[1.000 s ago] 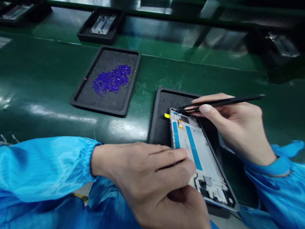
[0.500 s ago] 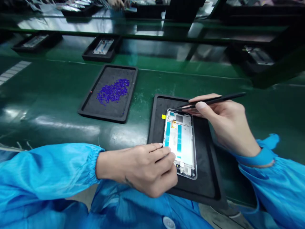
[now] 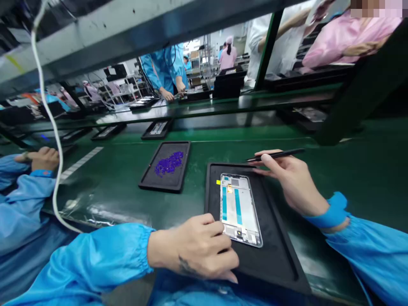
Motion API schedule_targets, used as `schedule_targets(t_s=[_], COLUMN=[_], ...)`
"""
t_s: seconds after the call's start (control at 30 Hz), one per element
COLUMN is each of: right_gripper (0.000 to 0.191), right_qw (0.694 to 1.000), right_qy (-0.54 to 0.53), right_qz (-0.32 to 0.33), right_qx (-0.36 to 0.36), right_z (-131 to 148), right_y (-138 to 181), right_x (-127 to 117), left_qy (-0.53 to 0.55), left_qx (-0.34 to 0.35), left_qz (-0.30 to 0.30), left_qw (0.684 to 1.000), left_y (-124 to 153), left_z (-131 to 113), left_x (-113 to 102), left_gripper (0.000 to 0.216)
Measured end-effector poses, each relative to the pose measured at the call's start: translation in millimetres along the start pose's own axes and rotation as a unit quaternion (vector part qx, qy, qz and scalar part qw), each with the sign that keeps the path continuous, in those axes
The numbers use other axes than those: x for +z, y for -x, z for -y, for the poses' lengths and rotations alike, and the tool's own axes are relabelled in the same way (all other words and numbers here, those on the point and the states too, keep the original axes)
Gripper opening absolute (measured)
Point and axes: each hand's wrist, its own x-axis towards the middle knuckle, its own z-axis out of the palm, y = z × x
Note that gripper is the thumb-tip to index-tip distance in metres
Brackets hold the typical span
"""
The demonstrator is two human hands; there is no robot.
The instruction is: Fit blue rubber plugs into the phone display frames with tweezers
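Note:
My right hand (image 3: 295, 180) is closed round black tweezers (image 3: 290, 153), whose tips point left just over the far rim of a black tray (image 3: 276, 255). On that tray lies a silver phone frame (image 3: 247, 204) with blue strips, a small orange flex piece and a yellow tab at its upper left. Beside the frame's lower left edge is my left hand (image 3: 204, 244), its fingers bent and loosely apart, the thumb lower down. The fingertips come close to the frame; whether they touch it I cannot tell. Nothing shows in that hand.
A second black tray (image 3: 164, 185) holds many small purple pieces. Farther back, trays with phone parts (image 3: 158, 128) stand along the green bench (image 3: 111, 170). A white cable (image 3: 52, 123) hangs at left near another person's hand (image 3: 44, 159). A green post (image 3: 347, 97) rises at right.
The head view has tilted up, showing people across the bench. My left hand has drawn back from the phone frame's side. The tweezers have lifted off the frame's top edge towards the right.

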Motion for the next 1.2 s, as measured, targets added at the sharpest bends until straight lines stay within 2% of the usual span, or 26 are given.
schedule_targets(t_s=[0.1,0.23,0.37,0.43,0.57,0.7,0.87,1.03,1.13,1.2], right_gripper=[0.034,0.037,0.035,0.031,0.022,0.016,0.013,0.014,0.015,0.015], right_qw=[1.000,0.999,0.996,0.991,0.974,0.960,0.940,0.930,0.930,0.930], right_qy=[-0.011,-0.018,0.008,0.054,0.108,0.131,0.141,0.139,0.151,0.160], right_qz=[-0.008,-0.020,-0.027,-0.020,0.030,0.100,0.163,0.185,0.190,0.194], right_qx=[-0.013,-0.038,-0.087,-0.124,-0.197,-0.225,-0.266,-0.285,-0.278,-0.269], right_z=[8,20,32,35,32,24,24,25,22,18], right_y=[4,14,25,30,43,61,77,78,76,74], right_x=[-5,-11,-20,-24,-27,-22,-19,-21,-21,-20], left_qy=[-0.038,-0.109,-0.135,-0.145,-0.170,-0.182,-0.177,-0.177,-0.191,-0.195], left_qx=[-0.004,-0.011,-0.064,-0.093,-0.133,-0.177,-0.214,-0.235,-0.243,-0.232], left_qz=[0.020,0.053,0.204,0.248,0.279,0.309,0.333,0.346,0.333,0.320], left_qw=[0.999,0.993,0.967,0.953,0.936,0.916,0.901,0.891,0.891,0.897], left_y=[2,-1,-15,-26,-53,-81,-102,-108,-109,-109], left_z=[1,28,76,103,163,219,272,300,298,286], left_x=[8,20,29,35,50,70,94,104,101,99], left_gripper=[0.034,0.035,0.037,0.036,0.032,0.029,0.035,0.036,0.037,0.037])
